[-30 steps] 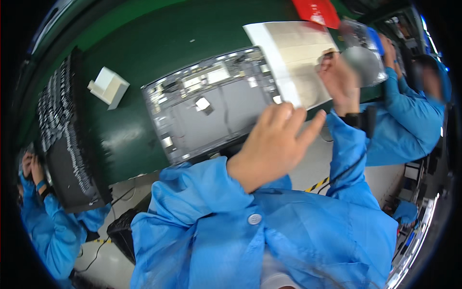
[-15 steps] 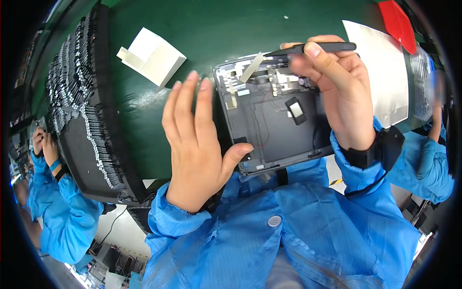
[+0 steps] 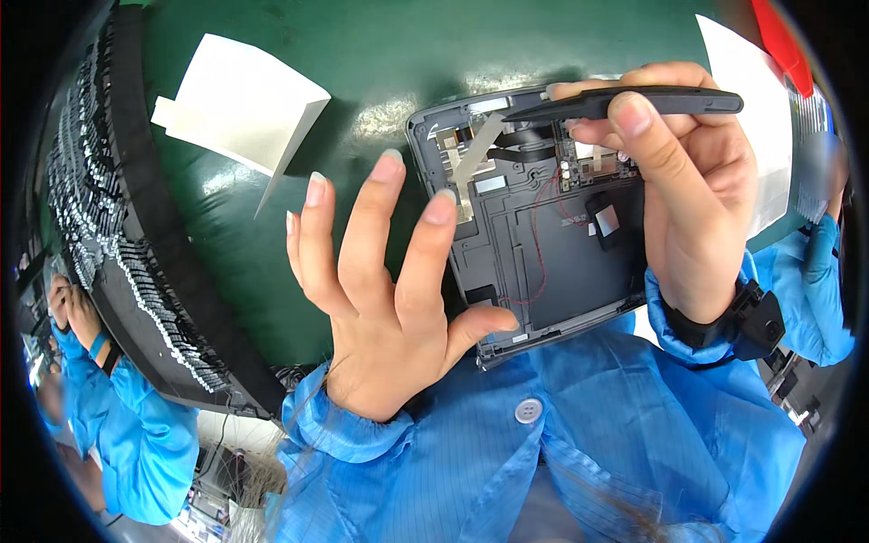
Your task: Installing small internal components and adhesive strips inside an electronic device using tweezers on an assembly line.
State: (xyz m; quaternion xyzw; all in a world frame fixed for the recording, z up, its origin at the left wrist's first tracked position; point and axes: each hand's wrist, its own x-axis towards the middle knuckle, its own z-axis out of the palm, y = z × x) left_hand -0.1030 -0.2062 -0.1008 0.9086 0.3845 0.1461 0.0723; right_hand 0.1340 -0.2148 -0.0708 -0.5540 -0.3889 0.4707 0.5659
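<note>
An opened tablet-like device (image 3: 579,285) lies on the green table before me, its inner side up, with a circuit board, thin red wires and dark ribbon cables showing. My right hand (image 3: 697,204) pinches black tweezers (image 3: 674,101) above its far right part. At the tweezers' tip hangs a pale strip of tape (image 3: 480,149), slanting over the device's far left corner; whether its lower end touches cannot be told. My left hand (image 3: 385,303) is open with fingers spread, thumb over the near left corner and index finger by the left edge.
A folded white paper block (image 3: 244,104) stands at the far left. Beyond it, a black tray (image 3: 163,312) holds rows of small dark parts. White sheets (image 3: 769,136) and a red object (image 3: 780,41) lie at the right. Co-workers in blue sit on both sides.
The view has shifted and the device looks larger. My left hand's fingers have spread, with the index finger nearer the device. The tweezers still hold the tape strip over the far left corner.
</note>
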